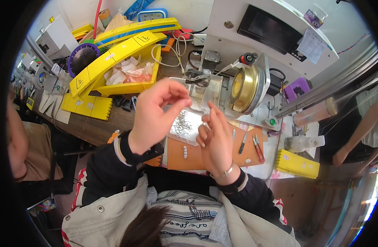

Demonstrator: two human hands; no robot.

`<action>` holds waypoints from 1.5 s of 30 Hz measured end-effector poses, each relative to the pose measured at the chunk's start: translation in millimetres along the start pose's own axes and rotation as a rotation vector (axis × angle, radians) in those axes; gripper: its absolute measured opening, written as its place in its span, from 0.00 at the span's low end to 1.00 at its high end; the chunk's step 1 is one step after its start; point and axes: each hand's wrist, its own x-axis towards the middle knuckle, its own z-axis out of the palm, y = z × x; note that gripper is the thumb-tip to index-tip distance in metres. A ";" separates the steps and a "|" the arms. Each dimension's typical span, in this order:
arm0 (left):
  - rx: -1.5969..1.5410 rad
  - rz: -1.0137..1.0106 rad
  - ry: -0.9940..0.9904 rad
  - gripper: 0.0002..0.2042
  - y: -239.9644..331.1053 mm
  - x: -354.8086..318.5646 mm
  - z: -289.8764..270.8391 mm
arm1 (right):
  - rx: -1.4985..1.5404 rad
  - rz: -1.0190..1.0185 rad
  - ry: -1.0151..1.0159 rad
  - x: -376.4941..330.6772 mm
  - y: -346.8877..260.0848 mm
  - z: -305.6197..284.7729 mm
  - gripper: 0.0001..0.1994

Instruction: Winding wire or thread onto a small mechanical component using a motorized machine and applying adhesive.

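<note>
Both my hands are raised above the near edge of the bench, fingertips a short gap apart. My left hand (154, 117) is closed, thumb and fingers pinched together; whatever sits in the pinch, if anything, is too small to make out. Facing it, my right hand (218, 142) has its fingers curled and pressed against the thumb, and I cannot see what it holds. Below them lies a white tray (191, 139) with many tiny metal pieces (181, 123). A small row of silvery pieces (185, 152) rests on the brown work mat (176, 145).
A knife-like tool (243, 143) and red-handled pliers (258, 149) lie right of my right hand. Behind stands a machine with a dark screen (269, 29) and a brass-coloured spool (243, 89). Left are a yellow bin (127, 88) and yellow strips (115, 57). Other people sit on both sides.
</note>
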 end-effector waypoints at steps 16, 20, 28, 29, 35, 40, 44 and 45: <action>-0.024 -0.158 -0.252 0.08 -5.9 86.6 -23.4 | 0.226 -0.157 0.187 67.3 16.6 23.7 0.07; 0.061 -0.123 -0.282 0.08 -9.9 97.7 -12.4 | -0.090 -0.603 0.157 73.7 26.5 10.9 0.07; 0.195 0.010 -0.255 0.08 -24.0 99.5 1.5 | -0.040 -0.508 0.044 70.1 -0.1 28.0 0.03; 0.206 0.015 -0.254 0.07 -25.1 98.4 3.9 | -0.040 -0.508 0.046 67.1 1.2 22.4 0.03; 0.220 0.073 -0.238 0.07 -36.1 93.8 11.3 | -0.144 -0.340 -0.200 31.8 20.3 -15.4 0.02; 0.264 0.114 -0.227 0.06 -33.4 93.0 14.3 | -0.175 -0.307 -0.220 27.5 13.0 -18.3 0.02; 0.301 0.161 -0.240 0.06 -31.2 93.9 14.5 | -0.202 -0.311 -0.210 31.8 14.0 -17.6 0.03; 0.314 0.177 -0.244 0.05 -31.5 93.8 14.0 | -0.209 -0.306 -0.195 32.7 14.1 -17.0 0.03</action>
